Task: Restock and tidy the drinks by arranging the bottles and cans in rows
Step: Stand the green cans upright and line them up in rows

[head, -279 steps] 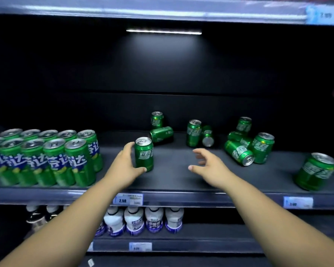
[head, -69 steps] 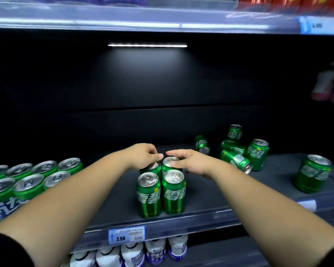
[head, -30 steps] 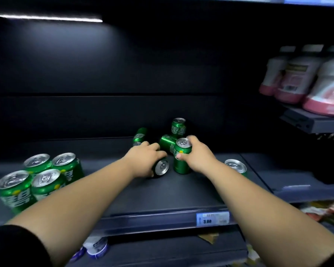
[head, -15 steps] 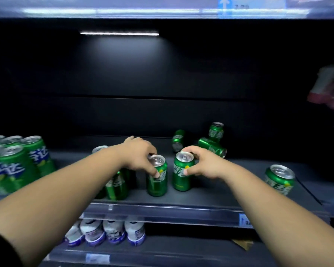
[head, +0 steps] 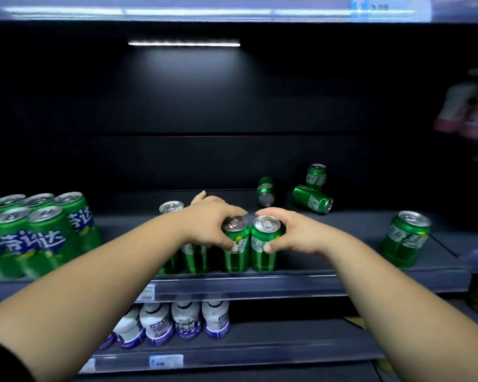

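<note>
- left hand (head: 213, 224) grips one can (head: 233, 244) at the top; right hand (head: 295, 232) grips the next can (head: 264, 244)
- a moment ago they stood apart; now touching, upright at the shelf (head: 356, 230) front, joining the row
- back strays (head: 312, 198) and the lone can (head: 406, 238) not yet fetched

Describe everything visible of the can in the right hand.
The right-hand can is green metal with white lettering and a silver pull-tab top. It stands upright near the front edge of the shelf, at the row's right end, close beside the neighbouring can that the left hand grips. The right hand grips it, thumb on its front, fingers round its rim.
</note>
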`<state>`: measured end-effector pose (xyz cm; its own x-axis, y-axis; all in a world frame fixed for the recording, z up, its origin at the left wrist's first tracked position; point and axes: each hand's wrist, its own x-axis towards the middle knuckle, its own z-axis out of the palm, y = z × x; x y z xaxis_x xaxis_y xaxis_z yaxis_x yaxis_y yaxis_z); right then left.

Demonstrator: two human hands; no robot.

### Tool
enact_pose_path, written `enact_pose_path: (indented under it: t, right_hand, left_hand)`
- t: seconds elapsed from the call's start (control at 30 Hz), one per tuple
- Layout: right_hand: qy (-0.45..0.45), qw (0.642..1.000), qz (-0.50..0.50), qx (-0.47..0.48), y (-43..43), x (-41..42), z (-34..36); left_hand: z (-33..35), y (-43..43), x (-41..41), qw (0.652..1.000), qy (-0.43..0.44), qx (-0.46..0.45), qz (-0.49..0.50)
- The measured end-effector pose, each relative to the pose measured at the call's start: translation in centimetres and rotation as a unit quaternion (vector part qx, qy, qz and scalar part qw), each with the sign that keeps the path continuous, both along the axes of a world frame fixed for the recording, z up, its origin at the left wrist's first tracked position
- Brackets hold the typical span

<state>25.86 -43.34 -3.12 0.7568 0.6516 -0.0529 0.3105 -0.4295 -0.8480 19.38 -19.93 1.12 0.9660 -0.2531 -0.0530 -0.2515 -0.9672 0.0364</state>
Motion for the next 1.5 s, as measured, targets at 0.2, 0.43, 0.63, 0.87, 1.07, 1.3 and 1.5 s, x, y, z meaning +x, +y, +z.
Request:
enact_pose_path:
  t: [0.2,0.43,0.63,0.87,1.07,1.3,1.5]
  right_hand:
    - [-0.026,0.998,-0.057,0.016,1.8,-1.7,-0.5]
    - [-0.156,0.974,-0.084,-0.143,2.9,-2.9,2.1]
    - [-0.172,0.958,-0.081,-0.214,3.8,-2.6,3.5]
    - [-0.150,0.964,-0.081,-0.205,3.5,-2.6,3.9]
    - [-0.139,0.964,-0.073,-0.215,3.4,-2.6,4.4]
    - [-0.140,0.962,-0.077,-0.224,3.4,-2.7,4.6]
    - [-0.143,0.960,-0.079,-0.229,3.4,-2.5,4.4]
  left_hand:
    - [-0.4,1.6,-0.2,0.998,-0.044,-0.044,0.006]
    - [-2.0,2.8,-0.1,0.996,-0.076,-0.052,-0.013]
    - [-2.1,2.9,0.1,0.995,-0.072,-0.071,-0.011]
    - [-2.3,3.0,0.3,0.996,-0.064,-0.065,-0.006]
    - [-2.1,2.9,0.3,0.994,-0.058,-0.089,-0.005]
    - [-2.2,2.7,0.3,0.996,-0.057,-0.066,-0.010]
    - [-2.0,2.8,0.2,0.993,-0.066,-0.102,-0.003]
